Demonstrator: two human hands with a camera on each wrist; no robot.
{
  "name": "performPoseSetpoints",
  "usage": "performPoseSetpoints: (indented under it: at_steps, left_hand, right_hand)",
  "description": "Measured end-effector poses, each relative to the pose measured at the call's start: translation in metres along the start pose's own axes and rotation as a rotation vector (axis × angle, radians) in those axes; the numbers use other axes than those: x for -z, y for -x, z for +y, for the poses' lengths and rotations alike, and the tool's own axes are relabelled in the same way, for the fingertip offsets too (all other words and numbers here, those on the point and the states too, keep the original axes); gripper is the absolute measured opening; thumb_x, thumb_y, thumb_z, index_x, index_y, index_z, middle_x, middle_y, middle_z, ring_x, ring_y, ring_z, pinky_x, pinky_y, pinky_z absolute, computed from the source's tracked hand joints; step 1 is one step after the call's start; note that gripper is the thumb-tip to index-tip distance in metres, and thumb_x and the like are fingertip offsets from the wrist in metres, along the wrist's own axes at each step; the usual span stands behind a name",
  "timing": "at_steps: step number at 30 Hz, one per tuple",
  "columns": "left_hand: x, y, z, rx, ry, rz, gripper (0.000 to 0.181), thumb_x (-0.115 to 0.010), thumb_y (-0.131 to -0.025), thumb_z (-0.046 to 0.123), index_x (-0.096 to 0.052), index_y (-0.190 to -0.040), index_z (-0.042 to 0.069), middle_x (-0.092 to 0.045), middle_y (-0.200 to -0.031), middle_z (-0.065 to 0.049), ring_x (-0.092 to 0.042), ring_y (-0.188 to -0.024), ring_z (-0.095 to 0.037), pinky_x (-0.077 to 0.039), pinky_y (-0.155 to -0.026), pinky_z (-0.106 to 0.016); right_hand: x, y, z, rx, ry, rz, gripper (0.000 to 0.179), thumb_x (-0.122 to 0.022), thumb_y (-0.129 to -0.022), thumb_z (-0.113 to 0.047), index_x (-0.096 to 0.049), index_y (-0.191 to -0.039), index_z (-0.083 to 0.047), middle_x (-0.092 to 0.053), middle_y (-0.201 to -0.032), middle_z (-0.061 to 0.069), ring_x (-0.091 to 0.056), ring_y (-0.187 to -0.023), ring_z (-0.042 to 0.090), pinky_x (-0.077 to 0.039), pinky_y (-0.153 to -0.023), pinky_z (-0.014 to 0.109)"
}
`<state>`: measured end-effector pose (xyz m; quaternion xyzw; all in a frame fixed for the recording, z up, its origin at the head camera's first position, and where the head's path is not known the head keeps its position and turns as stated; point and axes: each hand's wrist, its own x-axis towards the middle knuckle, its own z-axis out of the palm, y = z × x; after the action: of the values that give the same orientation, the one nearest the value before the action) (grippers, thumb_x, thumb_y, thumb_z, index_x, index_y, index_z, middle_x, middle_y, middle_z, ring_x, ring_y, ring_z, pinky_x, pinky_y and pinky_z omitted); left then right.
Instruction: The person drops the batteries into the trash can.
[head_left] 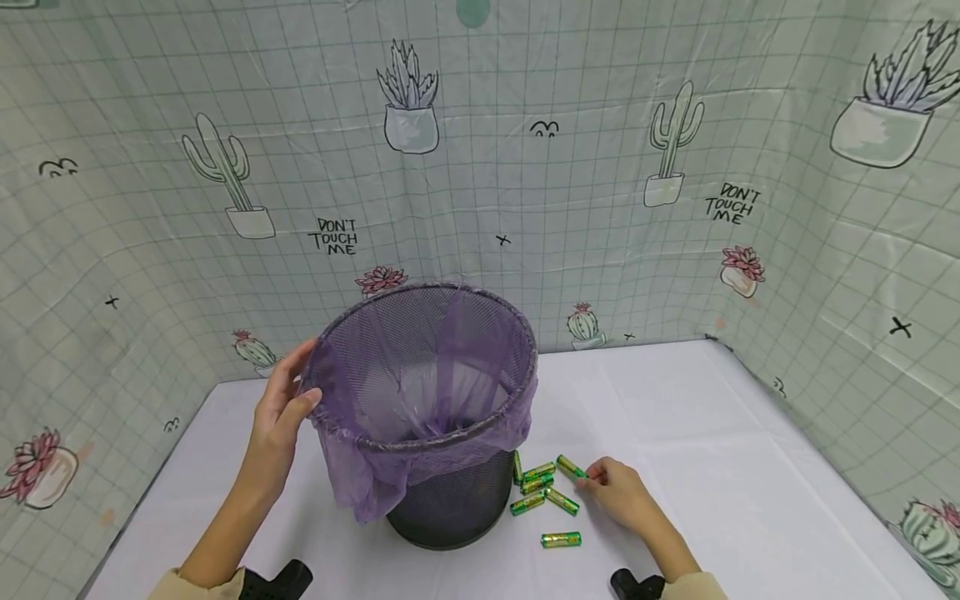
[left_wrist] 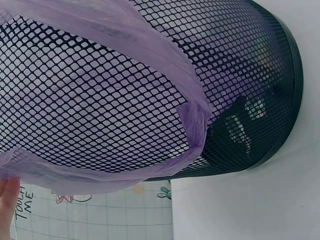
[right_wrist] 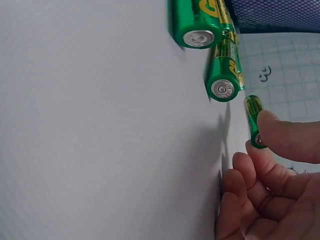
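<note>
A black mesh wastebasket [head_left: 453, 512] stands tilted toward the left side of the table, lined with a thin purple bag [head_left: 360, 483] folded over its rim. My left hand [head_left: 279, 417] holds the rim at its left, thumb on the near side of the edge. At the right, my right hand [head_left: 624, 500] pinches one end of a green battery [head_left: 568, 464] between thumb and finger. The right wrist view shows this battery [right_wrist: 253, 107] against the thumb tip. Several more green batteries [head_left: 537, 482] lie between that hand and the basket, one [head_left: 561, 540] nearer me.
A white cloth [head_left: 660, 400] covers the table. Behind and on both sides hangs a grid-patterned curtain [head_left: 480, 192] printed with cacti. Through the mesh in the left wrist view, small shiny shapes [left_wrist: 256, 107] show near the basket's base; what they are is unclear.
</note>
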<state>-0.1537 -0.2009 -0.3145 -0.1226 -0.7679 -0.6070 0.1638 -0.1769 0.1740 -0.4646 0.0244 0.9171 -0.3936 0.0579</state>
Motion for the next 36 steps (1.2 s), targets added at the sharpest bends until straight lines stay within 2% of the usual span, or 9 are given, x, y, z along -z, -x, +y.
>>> performPoseSetpoints:
  at_steps: [8,21,29,36]
  left_hand:
    - [0.0,0.0,0.0,0.0,0.009,-0.004,0.053,-0.038,-0.091,0.012,-0.031,-0.144,0.014,-0.037,-0.135,0.004,-0.04,-0.117,-0.01,-0.034,-0.088,-0.016]
    - [0.0,0.0,0.0,0.0,-0.002,-0.005,0.053,-0.038,-0.091,0.013,-0.031,-0.144,0.014,-0.037,-0.136,0.004,-0.04,-0.118,-0.01,-0.034,-0.089,-0.015]
    - [0.001,-0.001,-0.001,-0.01,0.007,-0.006,0.054,-0.038,-0.091,0.012,-0.031,-0.144,0.014,-0.037,-0.136,0.004,-0.04,-0.119,-0.009,-0.034,-0.088,-0.015]
    - [0.001,0.0,-0.002,-0.007,0.008,-0.005,0.054,-0.039,-0.091,0.012,-0.031,-0.144,0.015,-0.036,-0.136,0.005,-0.038,-0.12,-0.01,-0.033,-0.089,-0.015]
  right_hand:
    - [0.005,0.0,-0.005,0.037,-0.062,0.04,0.014,-0.061,-0.086,-0.011,-0.058,-0.091,0.002,-0.057,-0.074,0.004,-0.048,-0.066,0.014,-0.038,-0.057,0.025]
    - [0.034,0.011,-0.045,0.115,-0.143,0.136,0.019,-0.062,-0.088,-0.017,-0.061,-0.099,-0.001,-0.059,-0.085,0.006,-0.05,-0.078,0.013,-0.041,-0.065,0.023]
    - [0.053,0.025,-0.07,0.243,-0.176,0.193,0.025,-0.059,-0.091,-0.026,-0.061,-0.103,-0.004,-0.059,-0.089,0.004,-0.05,-0.083,0.009,-0.043,-0.072,0.022]
    - [0.067,0.038,-0.087,0.343,-0.16,0.246,0.021,-0.058,-0.091,-0.024,-0.06,-0.103,-0.007,-0.059,-0.091,0.003,-0.05,-0.084,0.007,-0.043,-0.073,0.022]
